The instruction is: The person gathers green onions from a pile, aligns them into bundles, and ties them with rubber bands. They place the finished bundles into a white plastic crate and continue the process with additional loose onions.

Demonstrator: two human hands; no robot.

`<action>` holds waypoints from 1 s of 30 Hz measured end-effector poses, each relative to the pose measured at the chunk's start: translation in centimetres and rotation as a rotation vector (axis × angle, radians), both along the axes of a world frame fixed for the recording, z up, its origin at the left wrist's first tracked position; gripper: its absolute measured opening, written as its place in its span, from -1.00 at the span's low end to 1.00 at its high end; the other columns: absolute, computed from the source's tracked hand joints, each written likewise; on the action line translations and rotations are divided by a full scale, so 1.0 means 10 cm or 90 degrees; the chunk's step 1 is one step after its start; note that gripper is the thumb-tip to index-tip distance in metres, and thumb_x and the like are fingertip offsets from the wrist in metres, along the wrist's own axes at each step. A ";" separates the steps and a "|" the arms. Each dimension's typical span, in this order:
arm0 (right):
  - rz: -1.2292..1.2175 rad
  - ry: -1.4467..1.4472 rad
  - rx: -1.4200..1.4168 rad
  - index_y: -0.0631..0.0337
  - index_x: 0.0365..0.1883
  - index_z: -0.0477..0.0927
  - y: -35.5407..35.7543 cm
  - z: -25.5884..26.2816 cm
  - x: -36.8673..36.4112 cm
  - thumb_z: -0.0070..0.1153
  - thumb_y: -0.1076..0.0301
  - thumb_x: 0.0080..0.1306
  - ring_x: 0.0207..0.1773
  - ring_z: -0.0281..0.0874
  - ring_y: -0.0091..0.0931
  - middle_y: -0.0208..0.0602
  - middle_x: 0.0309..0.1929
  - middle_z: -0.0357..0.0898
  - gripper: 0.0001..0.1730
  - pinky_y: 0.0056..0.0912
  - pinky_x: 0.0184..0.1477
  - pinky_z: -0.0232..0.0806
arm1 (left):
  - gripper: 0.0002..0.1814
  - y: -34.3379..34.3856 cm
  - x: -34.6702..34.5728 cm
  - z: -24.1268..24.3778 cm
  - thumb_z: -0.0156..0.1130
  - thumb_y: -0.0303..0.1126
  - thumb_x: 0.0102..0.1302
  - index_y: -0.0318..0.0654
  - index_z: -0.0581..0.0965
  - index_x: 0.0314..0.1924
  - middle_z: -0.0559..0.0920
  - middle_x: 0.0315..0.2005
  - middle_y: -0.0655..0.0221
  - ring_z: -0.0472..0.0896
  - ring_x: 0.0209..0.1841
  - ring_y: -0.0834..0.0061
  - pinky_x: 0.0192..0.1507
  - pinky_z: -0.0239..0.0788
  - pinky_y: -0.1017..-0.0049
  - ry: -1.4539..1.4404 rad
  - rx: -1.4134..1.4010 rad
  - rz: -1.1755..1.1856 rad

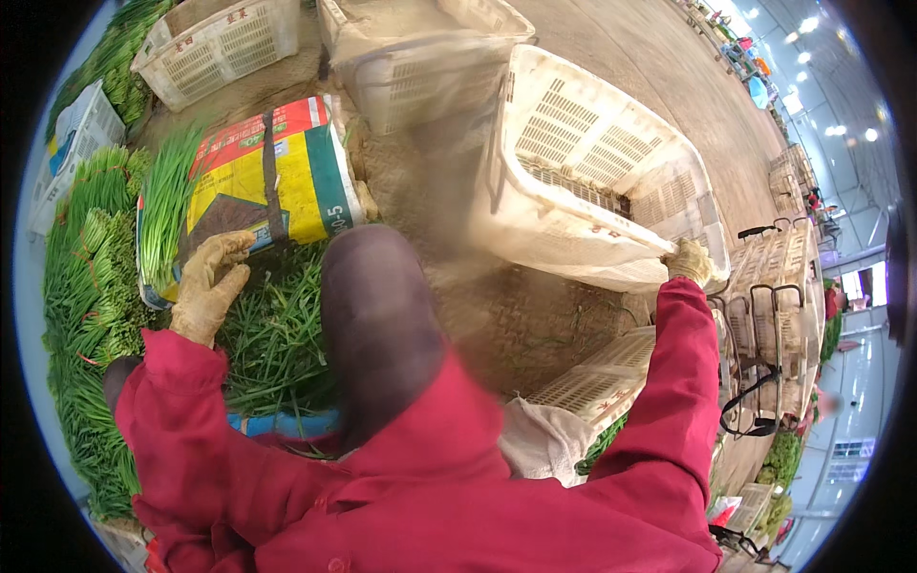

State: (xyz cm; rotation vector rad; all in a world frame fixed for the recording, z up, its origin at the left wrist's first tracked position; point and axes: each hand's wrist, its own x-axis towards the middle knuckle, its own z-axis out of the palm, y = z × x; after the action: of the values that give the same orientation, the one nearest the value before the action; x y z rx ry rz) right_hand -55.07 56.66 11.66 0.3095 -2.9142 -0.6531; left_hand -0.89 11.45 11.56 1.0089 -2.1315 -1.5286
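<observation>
My gloved right hand (689, 262) grips the near rim of a white slatted plastic crate (580, 222), which is tilted with its opening towards me. Only some plant scraps show inside it. My left hand (211, 286), in a dirty glove, is held with its fingers apart and nothing in them. It is beside a padded board wrapped in a printed woven sack (301, 165), with a dark strap (270, 179) across it. Loose green leafy stalks (168, 208), apparently garlic chives, lie on the sack's left end. Below my left hand is a heap of loose green leaves (279, 336).
Bundled chives (89, 286) are stacked along the left. Two more white crates, one at the upper left (222, 54) and one at the top (430, 79), stand on the floor. Stacked crates (777, 308) with metal frames stand at right, and another crate (602, 379) lies near my right arm.
</observation>
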 end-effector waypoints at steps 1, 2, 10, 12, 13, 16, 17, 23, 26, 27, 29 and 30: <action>-0.044 -0.005 0.022 -0.09 -0.07 0.67 -0.04 0.00 0.00 0.38 -0.08 0.06 0.08 0.57 -0.29 -0.31 -0.02 0.62 -0.50 -0.17 0.09 0.41 | -0.55 -0.01 0.00 -0.04 0.15 -0.67 0.20 -0.27 0.52 0.13 0.51 0.07 0.38 0.47 0.08 0.46 0.19 0.29 0.44 0.006 -0.002 -0.006; -0.087 -0.009 0.045 -0.10 -0.06 0.67 -0.09 -0.02 0.02 0.37 -0.08 0.09 0.09 0.57 -0.30 -0.31 0.00 0.61 -0.51 -0.19 0.11 0.42 | -0.54 -0.05 0.01 -0.09 0.15 -0.67 0.20 -0.27 0.51 0.13 0.51 0.07 0.38 0.48 0.08 0.46 0.19 0.29 0.44 0.012 -0.003 -0.012; -0.038 -0.096 0.099 -0.22 0.42 0.22 -0.39 -0.42 0.12 0.21 0.34 0.20 0.38 0.32 -0.34 -0.22 0.51 0.03 -0.19 -0.34 0.26 0.36 | -0.55 -0.07 -0.07 -0.02 0.12 -0.68 0.21 -0.32 0.51 0.14 0.49 0.11 0.37 0.46 0.14 0.45 0.23 0.26 0.44 0.014 0.030 -0.016; 0.166 -0.026 -0.039 -0.19 0.49 0.11 -0.61 -0.44 0.56 0.22 0.40 0.20 0.42 0.25 -0.30 -0.19 0.56 -0.09 -0.10 -0.23 0.32 0.28 | -0.54 -0.09 -0.22 -0.13 0.11 -0.68 0.21 -0.33 0.50 0.15 0.49 0.11 0.37 0.46 0.15 0.45 0.24 0.26 0.44 0.045 0.018 -0.052; 0.347 -0.003 -0.146 -0.04 0.48 0.14 -0.59 -0.65 0.63 0.29 0.35 0.18 0.44 0.19 -0.24 -0.17 0.55 -0.03 -0.09 -0.11 0.37 0.21 | -0.54 -0.10 -0.32 -0.11 0.10 -0.68 0.21 -0.33 0.50 0.15 0.49 0.11 0.36 0.46 0.15 0.46 0.24 0.25 0.43 0.057 0.007 -0.073; 0.447 -0.114 -0.518 0.13 0.35 0.25 -1.48 -0.61 1.37 0.25 0.22 0.23 0.21 0.35 -0.24 -0.11 0.20 0.36 -0.25 -0.20 0.22 0.28 | -0.54 -0.05 -0.38 -0.14 0.11 -0.68 0.21 -0.34 0.49 0.15 0.49 0.12 0.32 0.45 0.18 0.43 0.27 0.25 0.41 0.043 -0.028 -0.104; 0.423 -0.082 -0.462 0.18 0.31 0.28 -1.73 -0.55 1.56 0.21 0.14 0.27 0.09 0.42 -0.25 -0.10 0.09 0.42 -0.30 -0.19 0.07 0.35 | -0.54 -0.05 -0.37 -0.15 0.12 -0.68 0.20 -0.34 0.49 0.15 0.49 0.13 0.31 0.44 0.19 0.42 0.27 0.25 0.40 0.040 -0.038 -0.110; 0.205 -0.217 -0.232 0.20 0.34 0.26 -2.41 -0.79 1.56 0.07 0.08 0.40 -0.13 0.57 -0.27 -0.08 -0.09 0.55 -0.36 -0.14 -0.17 0.45 | -0.55 -0.03 -0.24 -0.14 0.14 -0.65 0.21 -0.38 0.48 0.15 0.52 0.12 0.25 0.50 0.17 0.38 0.28 0.25 0.42 -0.009 -0.050 -0.102; 0.256 -0.156 -0.212 0.12 0.44 0.16 -2.17 -0.76 1.48 -0.05 0.12 0.47 -0.14 0.59 -0.28 -0.10 -0.14 0.57 -0.36 -0.15 -0.16 0.44 | -0.54 -0.07 -0.28 -0.30 0.12 -0.65 0.22 -0.37 0.47 0.16 0.52 0.12 0.25 0.49 0.18 0.37 0.27 0.25 0.40 -0.007 -0.002 -0.098; 0.303 -0.094 -0.220 0.06 0.47 0.11 -2.10 -0.73 1.49 -0.14 0.11 0.51 -0.25 0.60 -0.32 -0.13 -0.23 0.58 -0.38 -0.16 -0.19 0.45 | -0.54 -0.10 -0.24 -0.29 0.10 -0.65 0.23 -0.36 0.47 0.17 0.52 0.11 0.26 0.49 0.17 0.38 0.26 0.26 0.40 -0.014 -0.018 -0.105; 0.337 -0.052 -0.239 0.00 0.48 0.09 -1.93 -0.67 1.40 -0.19 0.09 0.54 -0.41 0.59 -0.36 -0.20 -0.37 0.59 -0.40 -0.19 -0.26 0.46 | -0.55 -0.13 -0.21 -0.30 0.09 -0.66 0.23 -0.35 0.48 0.16 0.53 0.09 0.29 0.50 0.13 0.41 0.22 0.27 0.42 -0.013 -0.005 -0.098; 0.337 -0.082 -0.257 0.00 0.47 0.10 -1.83 -0.61 1.30 -0.17 0.08 0.53 -0.47 0.57 -0.38 -0.22 -0.41 0.58 -0.40 -0.21 -0.29 0.46 | -0.55 -0.14 -0.15 -0.30 0.09 -0.66 0.23 -0.34 0.49 0.15 0.53 0.08 0.31 0.50 0.11 0.42 0.21 0.27 0.42 -0.017 0.014 -0.074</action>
State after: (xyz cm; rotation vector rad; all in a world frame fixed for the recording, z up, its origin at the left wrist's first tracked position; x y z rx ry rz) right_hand -42.04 38.36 5.55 1.0410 -2.7909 0.0352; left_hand -2.40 10.04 8.58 0.9324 -2.2326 -1.6027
